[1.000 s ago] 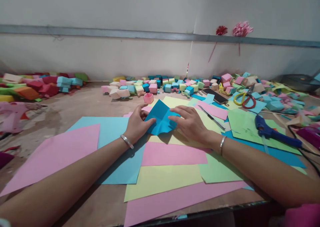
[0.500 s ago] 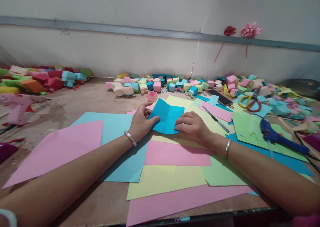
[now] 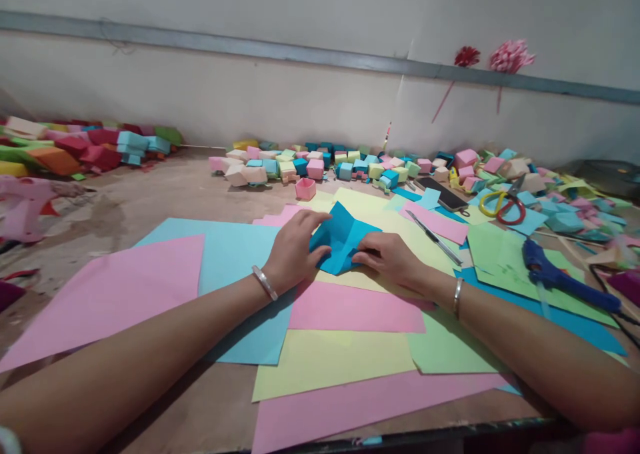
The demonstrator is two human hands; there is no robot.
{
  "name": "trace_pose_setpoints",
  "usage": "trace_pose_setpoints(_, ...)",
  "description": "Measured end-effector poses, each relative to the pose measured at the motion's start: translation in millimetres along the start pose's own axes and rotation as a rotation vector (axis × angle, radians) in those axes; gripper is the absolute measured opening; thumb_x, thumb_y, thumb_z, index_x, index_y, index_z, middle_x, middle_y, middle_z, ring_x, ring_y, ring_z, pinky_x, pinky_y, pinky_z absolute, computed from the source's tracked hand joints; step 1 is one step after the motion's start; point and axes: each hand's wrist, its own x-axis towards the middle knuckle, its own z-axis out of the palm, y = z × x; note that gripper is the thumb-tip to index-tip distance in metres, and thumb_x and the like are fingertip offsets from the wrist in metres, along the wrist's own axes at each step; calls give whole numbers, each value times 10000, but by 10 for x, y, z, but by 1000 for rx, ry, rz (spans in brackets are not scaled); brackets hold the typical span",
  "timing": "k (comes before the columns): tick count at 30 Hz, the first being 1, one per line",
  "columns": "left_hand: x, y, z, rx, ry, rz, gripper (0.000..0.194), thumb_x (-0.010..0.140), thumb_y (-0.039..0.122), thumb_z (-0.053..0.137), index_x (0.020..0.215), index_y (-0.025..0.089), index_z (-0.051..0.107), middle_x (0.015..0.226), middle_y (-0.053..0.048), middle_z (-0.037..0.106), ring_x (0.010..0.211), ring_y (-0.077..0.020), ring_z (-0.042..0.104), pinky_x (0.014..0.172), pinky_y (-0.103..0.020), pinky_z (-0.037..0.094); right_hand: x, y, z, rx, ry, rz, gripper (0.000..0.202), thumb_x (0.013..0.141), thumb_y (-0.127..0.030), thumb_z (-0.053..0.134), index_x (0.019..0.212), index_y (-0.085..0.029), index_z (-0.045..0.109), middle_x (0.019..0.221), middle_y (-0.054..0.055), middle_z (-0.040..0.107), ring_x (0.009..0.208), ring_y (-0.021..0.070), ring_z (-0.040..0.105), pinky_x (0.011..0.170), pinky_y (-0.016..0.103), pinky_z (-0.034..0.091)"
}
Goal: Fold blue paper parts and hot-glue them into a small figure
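Holds a creased blue paper [image 3: 345, 239] above overlapping sheets [image 3: 345, 364] near the middle of the worktable [image 3: 220, 401]; cannot tell whether its lower edge rests on them. Grips its left side with the left hand [image 3: 296, 251], with the thumb at the near edge and some fingertips hard to make out against the folds. Pinches its right side with the right hand [image 3: 390, 257], with fingers curled and their undersides hidden. Bends the stiff, matte paper into angular facets, with a pointed corner at the top. Hides part of a smooth green sheet [image 3: 450, 344] under the right forearm [image 3: 530, 347]. Shows near the blue paper an open-topped, angular pink box [image 3: 305, 189], and farther back, small faceted paper boxes [image 3: 315, 169], too jumbled to count. Covers part of a dark phone [image 3: 443, 194] with a light-blue scrap [image 3: 429, 199]. Cuts off a pink glue gun [image 3: 25, 204] at the left border. Cannot identify the dark, rounded object [image 3: 607, 175] at far right.
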Motion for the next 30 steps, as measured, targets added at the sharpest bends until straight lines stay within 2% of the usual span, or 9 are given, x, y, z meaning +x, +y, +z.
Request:
trace_pose_setpoints(2, -31, 83, -37, 181, -16, 194, 176, 777, 101, 563, 890, 181, 672, 1140, -115, 596, 1089, -277, 526, 909, -442, 451, 1, 25, -3, -44, 6, -16, 253, 867, -318, 630, 659, -175, 604, 661, -5, 569, 619, 116, 472, 579, 240, 323)
trace_pose_setpoints(4, -71, 180, -68, 277, -139, 286, 231, 770, 39, 499, 711, 177, 675, 1017, -92, 649, 992, -257, 563, 859, -411, 456, 4, 53, -5, -101, 8, -48, 309, 860, -373, 637, 631, -175, 572, 645, -8, 545, 615, 117, 443, 584, 247, 303)
trace_pose_setpoints(7, -126, 335, -101, 377, -380, 221, 247, 759, 23, 481, 677, 160, 669, 760, -70, 648, 732, -211, 582, 672, -346, 459, 12, 66, -20, -171, -18, -60, 367, 879, -404, 606, 602, -177, 525, 627, -10, 516, 611, 121, 417, 590, 258, 281)
trace_pose_setpoints(11, -162, 517, -146, 530, -602, 220, 230, 750, -5, 466, 695, 133, 641, 690, -85, 602, 629, -227, 554, 546, -346, 407, 26, 22, -49, -256, -85, -49, 292, 928, -249, 496, 646, -178, 511, 659, 8, 508, 639, 137, 423, 602, 268, 280)
trace_pose_setpoints(13, -195, 573, -155, 564, -668, 238, 234, 737, -26, 456, 705, 125, 633, 684, -91, 586, 620, -234, 542, 522, -346, 393, 34, 3, -54, -300, -92, -84, 239, 926, -206, 464, 698, -176, 529, 701, 25, 526, 670, 151, 433, 622, 277, 288)
trace_pose_setpoints(16, -297, 587, -134, 573, -651, 266, 218, 768, -2, 446, 743, 118, 626, 720, -101, 568, 654, -244, 530, 543, -362, 411, 48, -9, -42, -349, -78, -123, 205, 926, -237, 486, 739, -175, 542, 745, 41, 550, 703, 165, 441, 640, 288, 293)
trace_pose_setpoints(19, -414, 541, -97, 597, -584, 309, 237, 775, -12, 424, 813, 101, 628, 765, -109, 557, 706, -250, 522, 594, -383, 442, 68, -22, -22, -332, -107, -31, 244, 930, -264, 510, 703, -177, 528, 713, 30, 550, 675, 153, 449, 625, 282, 292)
trace_pose_setpoints(23, -489, 483, -74, 653, -584, 349, 329, 778, -77, 359, 858, 86, 632, 797, -114, 576, 729, -238, 531, 611, -379, 466, 93, -54, -7, -315, -141, 63, 275, 933, -295, 522, 682, -184, 518, 698, 23, 560, 650, 146, 453, 607, 281, 287)
trace_pose_setpoints(30, -489, 485, -85, 577, -521, 367, 274, 758, -41, 398, 772, 122, 617, 735, -83, 549, 660, -228, 503, 554, -384, 462, 81, -38, 6, -204, -109, 84, 265, 909, -301, 565, 675, -192, 504, 713, 17, 569, 663, 141, 479, 614, 270, 318)
